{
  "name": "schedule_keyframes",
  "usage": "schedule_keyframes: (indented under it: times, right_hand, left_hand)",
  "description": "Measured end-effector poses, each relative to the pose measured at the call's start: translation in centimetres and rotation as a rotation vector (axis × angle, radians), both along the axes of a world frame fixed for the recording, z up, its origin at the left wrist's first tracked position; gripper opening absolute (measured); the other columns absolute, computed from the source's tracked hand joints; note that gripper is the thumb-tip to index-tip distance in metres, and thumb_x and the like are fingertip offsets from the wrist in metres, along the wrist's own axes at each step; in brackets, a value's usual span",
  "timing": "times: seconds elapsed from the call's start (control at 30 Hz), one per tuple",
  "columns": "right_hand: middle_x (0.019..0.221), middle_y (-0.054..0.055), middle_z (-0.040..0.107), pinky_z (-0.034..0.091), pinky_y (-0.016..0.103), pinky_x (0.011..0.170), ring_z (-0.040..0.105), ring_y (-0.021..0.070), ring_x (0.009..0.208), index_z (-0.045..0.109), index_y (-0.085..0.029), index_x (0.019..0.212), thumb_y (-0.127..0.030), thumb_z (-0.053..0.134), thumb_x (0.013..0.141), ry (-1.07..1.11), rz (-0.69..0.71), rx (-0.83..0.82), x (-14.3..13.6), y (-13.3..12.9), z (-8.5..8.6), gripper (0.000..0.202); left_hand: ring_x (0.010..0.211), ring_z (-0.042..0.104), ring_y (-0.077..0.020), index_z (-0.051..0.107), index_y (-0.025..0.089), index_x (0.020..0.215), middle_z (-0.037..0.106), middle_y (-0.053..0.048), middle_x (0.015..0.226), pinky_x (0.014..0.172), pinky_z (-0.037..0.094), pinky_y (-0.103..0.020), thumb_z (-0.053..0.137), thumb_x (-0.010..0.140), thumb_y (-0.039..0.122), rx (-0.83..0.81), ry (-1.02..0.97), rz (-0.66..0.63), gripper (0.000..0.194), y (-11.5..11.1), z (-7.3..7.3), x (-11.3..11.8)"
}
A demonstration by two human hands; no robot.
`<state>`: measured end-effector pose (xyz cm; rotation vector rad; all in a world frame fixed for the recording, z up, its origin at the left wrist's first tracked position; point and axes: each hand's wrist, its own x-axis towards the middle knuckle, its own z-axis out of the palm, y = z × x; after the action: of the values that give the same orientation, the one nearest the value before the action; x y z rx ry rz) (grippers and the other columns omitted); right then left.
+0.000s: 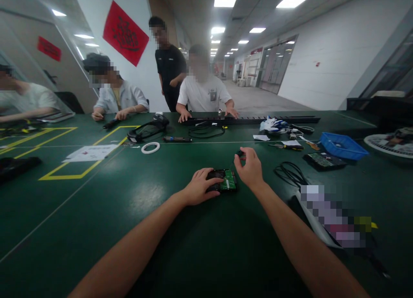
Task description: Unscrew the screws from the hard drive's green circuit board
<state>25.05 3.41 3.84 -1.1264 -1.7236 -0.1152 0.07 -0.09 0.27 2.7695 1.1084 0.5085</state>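
Going left to right: on the left of the counter (97, 216) a sheet of paper (92, 153) lies in a yellow outline, and a white ring (150, 148) lies flat, closer to the far edge.

Then the left hand (201, 187). It's bent over a flat black unit with a green circuit board (229, 182), thumb at the near side, fingers over the top and far side, so I'd call that gripping, or at least pinning it down. The unit is flat on the counter, about midway between the left and right sides and well in from the far edge. Looks small and stiff to me, probably with a bit of heft. The board's the fragile bit imo, so I'd take hold by the black sides or the corners and keep pressure off the green face. Smooth casing might slide, so a steadying hand makes sense.

Just beside it, the right hand (248, 165) is raised a little, fingertips closed on a small dark piece (239, 153). Too small to tell what it is; guessing light and easy to drop, so a fingertip pinch suits it.

Further right, a coil of black cable (288, 174), another circuit board (323, 160), and a blue tray (344, 149) toward the right side.
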Motion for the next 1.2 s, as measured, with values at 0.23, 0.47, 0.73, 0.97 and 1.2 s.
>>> schedule_keyframes:
  times: [0.23, 0.47, 0.73, 0.97, 1.2]
  right_hand:
    - [0.112, 0.014, 0.057, 0.056, 0.043, 0.08, 0.061, 0.0259, 0.094, 0.052, -0.019, 0.12, -0.035, 0.053, 0.095, -0.03, -0.032, 0.004, 0.1, -0.3, 0.3, 0.03]
    - [0.115, 0.012, 0.059, 0.057, 0.041, 0.083, 0.061, 0.0255, 0.102, 0.053, -0.022, 0.112, -0.036, 0.06, 0.092, 0.023, 0.035, 0.033, 0.32, 0.19, 0.1, 0.025]
    - [0.112, 0.012, 0.06, 0.055, 0.041, 0.085, 0.062, 0.0245, 0.095, 0.055, -0.02, 0.12, -0.032, 0.053, 0.095, -0.034, 0.006, 0.032, -0.12, -0.34, 0.32, 0.027]
    - [0.12, 0.014, 0.057, 0.056, 0.042, 0.082, 0.061, 0.026, 0.101, 0.053, -0.02, 0.122, -0.03, 0.052, 0.094, -0.029, -0.011, 0.008, 0.01, -0.2, 0.26, 0.03]
    - [0.115, 0.013, 0.06, 0.055, 0.045, 0.084, 0.062, 0.0263, 0.098, 0.052, -0.02, 0.115, -0.033, 0.055, 0.093, 0.004, 0.015, -0.024, 0.16, 0.05, 0.19, 0.026]
  left_hand:
    - [0.136, 0.032, -0.0368, 0.053, 0.039, 0.139, 0.03, -0.008, 0.152, 0.111, 0.029, -0.058, 0.061, 0.09, 0.051, 0.003, 0.0, -0.002, 0.05, -0.18, 0.32, 0.16]
    - [0.136, 0.032, -0.0365, 0.052, 0.039, 0.139, 0.031, -0.008, 0.152, 0.111, 0.029, -0.057, 0.062, 0.09, 0.051, 0.01, -0.001, -0.001, 0.051, -0.02, 0.06, 0.13]
    - [0.136, 0.032, -0.0367, 0.052, 0.04, 0.139, 0.032, -0.008, 0.151, 0.11, 0.03, -0.058, 0.062, 0.09, 0.052, 0.013, -0.005, -0.002, 0.051, -0.07, 0.11, 0.07]
    - [0.136, 0.032, -0.0368, 0.052, 0.04, 0.139, 0.03, -0.007, 0.153, 0.111, 0.03, -0.057, 0.062, 0.09, 0.052, 0.011, 0.002, 0.003, 0.052, -0.08, 0.16, 0.11]
    - [0.137, 0.031, -0.0366, 0.052, 0.04, 0.139, 0.03, -0.008, 0.152, 0.111, 0.029, -0.057, 0.061, 0.09, 0.053, -0.009, 0.009, 0.006, 0.052, -0.13, 0.26, 0.09]
